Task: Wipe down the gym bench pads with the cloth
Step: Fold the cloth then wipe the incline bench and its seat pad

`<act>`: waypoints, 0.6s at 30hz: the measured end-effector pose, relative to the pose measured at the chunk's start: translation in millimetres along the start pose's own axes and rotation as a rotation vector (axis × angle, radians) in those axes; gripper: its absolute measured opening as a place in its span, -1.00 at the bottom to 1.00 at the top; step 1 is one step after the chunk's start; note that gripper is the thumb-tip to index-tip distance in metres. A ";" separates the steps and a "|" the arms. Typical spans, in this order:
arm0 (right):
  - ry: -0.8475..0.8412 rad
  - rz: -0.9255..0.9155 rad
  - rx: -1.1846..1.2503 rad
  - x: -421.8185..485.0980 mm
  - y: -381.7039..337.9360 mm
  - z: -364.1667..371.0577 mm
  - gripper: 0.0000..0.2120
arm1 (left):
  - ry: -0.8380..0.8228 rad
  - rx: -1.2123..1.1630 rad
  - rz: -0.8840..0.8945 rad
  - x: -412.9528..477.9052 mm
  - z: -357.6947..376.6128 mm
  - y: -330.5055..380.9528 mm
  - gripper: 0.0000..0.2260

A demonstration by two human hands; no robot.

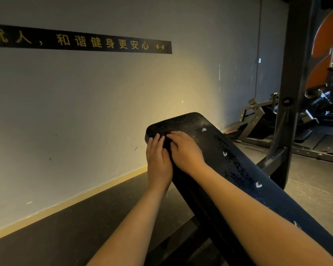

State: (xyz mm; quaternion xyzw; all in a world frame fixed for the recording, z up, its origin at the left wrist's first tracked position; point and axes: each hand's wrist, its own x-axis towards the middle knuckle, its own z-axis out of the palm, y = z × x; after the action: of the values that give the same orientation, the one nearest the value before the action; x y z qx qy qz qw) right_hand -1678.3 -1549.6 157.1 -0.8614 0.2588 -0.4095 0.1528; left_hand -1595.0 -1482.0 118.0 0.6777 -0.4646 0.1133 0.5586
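Left hand (158, 160) and blurred right hand (185, 150) hide what lies beneath; black textured vinyl bench pad (238, 169) runs off-frame on their near side.

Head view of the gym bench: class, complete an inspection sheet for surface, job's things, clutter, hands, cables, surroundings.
Surface: black bench pad, droplets and small white spots along its top.
Job's things: cloth not made out; possibly hidden under the hands.
Clutter: nothing seen.
Hands: left hand against the pad's left edge, fingers straight; right hand flat on the pad's top, near its far end.
Cables: one thin line down the wall; cable or pipe, cannot tell.
Surroundings: grey wall with black banner; dark steel upright; orange-padded machines beyond.
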 end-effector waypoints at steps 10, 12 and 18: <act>0.031 0.053 -0.038 26.5 16.3 0.1 -0.58 | 0.017 0.082 0.070 -3.1 2.7 -6.9 -0.59; 0.048 0.041 -0.009 14.1 7.2 3.3 -0.60 | 0.004 0.019 0.043 -2.8 4.2 -6.3 -0.59; 0.018 -0.102 0.040 -23.8 10.9 0.2 -0.62 | 0.003 -0.032 0.032 -2.0 3.6 -8.4 -0.60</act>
State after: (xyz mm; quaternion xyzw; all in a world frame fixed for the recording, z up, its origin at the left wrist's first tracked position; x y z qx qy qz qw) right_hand -1694.3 -1545.0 136.9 -0.8665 0.2075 -0.4297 0.1465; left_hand -1591.1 -1484.5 109.9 0.6608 -0.4763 0.1160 0.5683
